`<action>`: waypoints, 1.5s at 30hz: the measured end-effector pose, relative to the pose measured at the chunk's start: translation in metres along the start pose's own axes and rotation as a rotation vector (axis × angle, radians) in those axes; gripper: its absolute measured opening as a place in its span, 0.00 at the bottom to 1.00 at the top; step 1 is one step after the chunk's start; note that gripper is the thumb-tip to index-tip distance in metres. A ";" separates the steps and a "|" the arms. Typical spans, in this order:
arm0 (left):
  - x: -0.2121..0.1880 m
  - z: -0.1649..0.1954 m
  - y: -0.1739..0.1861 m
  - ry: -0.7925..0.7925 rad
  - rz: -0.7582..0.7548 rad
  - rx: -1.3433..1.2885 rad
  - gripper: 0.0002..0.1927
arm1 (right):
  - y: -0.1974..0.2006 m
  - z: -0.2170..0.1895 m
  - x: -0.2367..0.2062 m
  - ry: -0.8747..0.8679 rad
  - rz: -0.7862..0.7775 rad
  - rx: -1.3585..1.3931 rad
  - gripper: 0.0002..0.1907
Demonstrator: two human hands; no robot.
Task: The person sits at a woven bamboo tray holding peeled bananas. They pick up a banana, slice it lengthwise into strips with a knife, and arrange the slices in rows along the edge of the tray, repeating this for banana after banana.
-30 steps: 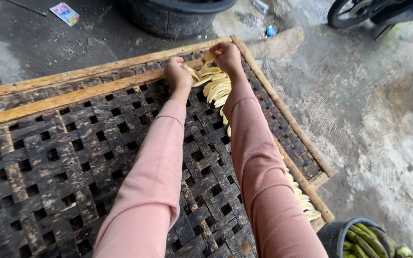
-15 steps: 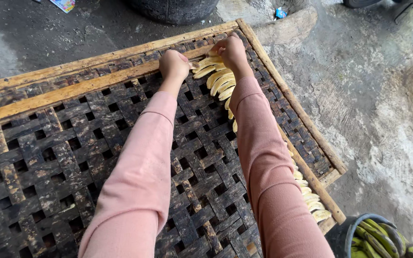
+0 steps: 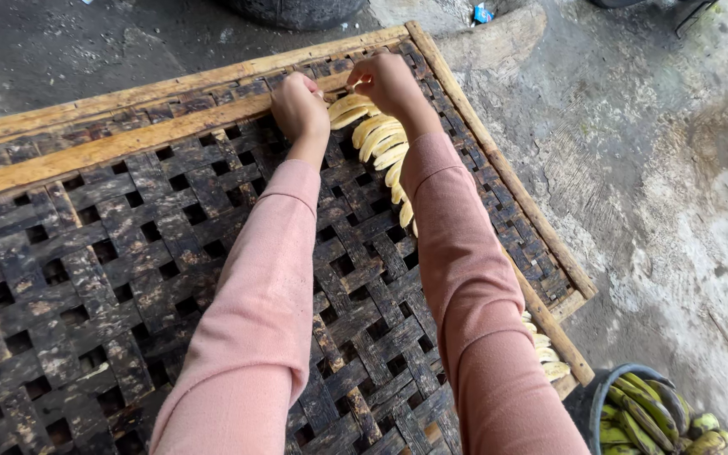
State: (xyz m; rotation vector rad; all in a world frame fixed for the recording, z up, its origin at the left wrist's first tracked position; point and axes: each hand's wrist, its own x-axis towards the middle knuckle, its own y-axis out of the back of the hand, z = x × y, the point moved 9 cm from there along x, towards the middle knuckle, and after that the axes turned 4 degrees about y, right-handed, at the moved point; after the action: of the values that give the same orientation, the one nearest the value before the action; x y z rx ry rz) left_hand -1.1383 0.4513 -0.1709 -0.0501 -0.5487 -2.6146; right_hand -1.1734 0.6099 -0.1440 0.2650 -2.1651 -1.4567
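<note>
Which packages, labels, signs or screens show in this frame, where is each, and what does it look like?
Small wrapper or packet: on the ground beyond the far right corner of the woven tray, near the top edge; crumpled, blue with a little white and red. Too small to tell more.
Pale scrap: at the top edge on the left, cut off by the frame; cannot tell what it is.
No signs or screens in view.

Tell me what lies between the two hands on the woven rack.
In the head view, pale peeled banana pieces lie between the left hand and right hand, on the woven rack.
</note>
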 end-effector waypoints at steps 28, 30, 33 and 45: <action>-0.034 -0.001 -0.029 0.155 -0.404 -0.099 0.16 | 0.004 0.031 -0.026 -0.145 0.017 -0.137 0.09; -0.036 0.015 -0.029 -0.060 -0.379 0.010 0.08 | 0.003 0.025 -0.023 -0.048 0.050 -0.072 0.06; -0.034 0.026 -0.020 -0.232 -0.248 0.109 0.05 | -0.008 0.026 -0.020 -0.060 -0.041 -0.022 0.05; -0.036 0.022 -0.022 -0.187 -0.288 0.154 0.07 | -0.007 0.032 -0.023 -0.186 -0.028 0.049 0.13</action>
State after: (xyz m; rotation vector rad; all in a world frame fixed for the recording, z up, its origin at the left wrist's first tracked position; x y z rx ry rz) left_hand -1.1172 0.4932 -0.1632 -0.1801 -0.8803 -2.8534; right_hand -1.1707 0.6425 -0.1667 0.1844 -2.3559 -1.4971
